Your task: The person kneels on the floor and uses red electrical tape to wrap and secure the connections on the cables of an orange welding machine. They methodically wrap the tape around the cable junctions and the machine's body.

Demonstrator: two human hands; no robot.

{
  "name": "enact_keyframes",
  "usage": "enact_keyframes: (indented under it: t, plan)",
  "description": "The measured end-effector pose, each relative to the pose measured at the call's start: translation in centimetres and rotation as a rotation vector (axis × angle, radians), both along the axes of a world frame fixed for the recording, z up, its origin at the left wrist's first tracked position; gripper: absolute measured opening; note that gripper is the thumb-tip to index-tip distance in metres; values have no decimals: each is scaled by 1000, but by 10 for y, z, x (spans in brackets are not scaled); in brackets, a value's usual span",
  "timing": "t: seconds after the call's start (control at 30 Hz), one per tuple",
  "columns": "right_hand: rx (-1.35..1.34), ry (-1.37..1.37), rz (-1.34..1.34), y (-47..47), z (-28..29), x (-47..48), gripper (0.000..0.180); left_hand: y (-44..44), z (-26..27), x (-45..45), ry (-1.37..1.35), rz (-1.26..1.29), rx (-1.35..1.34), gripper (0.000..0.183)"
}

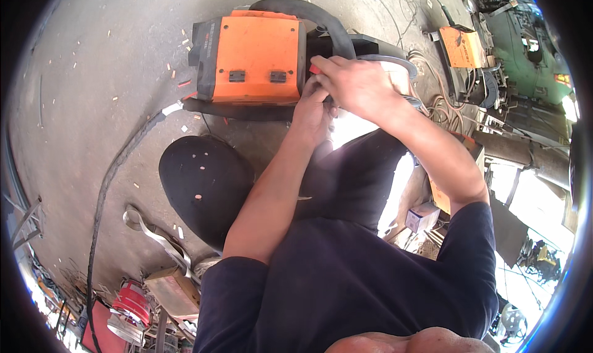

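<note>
An orange and black machine (257, 58), seemingly a wire-feed welder, stands on the floor before me. Both hands meet at its right side. My right hand (354, 81) reaches over from the right, its fingertips at a small red part (314, 69). Just below, my left hand (315, 114) has its fingers bent against the same spot. What lies between the fingers is hidden by the hands. Beside my right wrist is a spool of copper-coloured wire (398, 75) with a clear flange. A thick black hose (336, 26) arches over the machine's back and down behind my right hand.
A dark cable (109, 181) runs along the floor at left. A second orange machine (461, 47) stands at upper right near coiled hoses (442, 109). At lower left are a curled metal strip (160, 237), a wooden block (173, 292) and a red bucket (132, 302). My knee (204, 186) is close by.
</note>
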State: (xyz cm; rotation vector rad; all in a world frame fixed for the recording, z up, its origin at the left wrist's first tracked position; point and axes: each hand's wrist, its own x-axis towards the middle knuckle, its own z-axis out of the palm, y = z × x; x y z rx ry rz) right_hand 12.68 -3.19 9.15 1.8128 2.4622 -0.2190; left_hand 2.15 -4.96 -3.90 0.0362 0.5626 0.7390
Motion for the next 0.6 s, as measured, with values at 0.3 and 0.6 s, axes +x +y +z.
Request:
enact_keyframes:
  t: [0.3, 0.6]
  plan:
    - [-407, -289, -187, 55, -20, -39, 31, -7, 5, -1, 73, 53, 91, 28]
    - [39, 121, -149, -14, -49, -43, 25, -32, -32, 13, -70, 245, 83, 39]
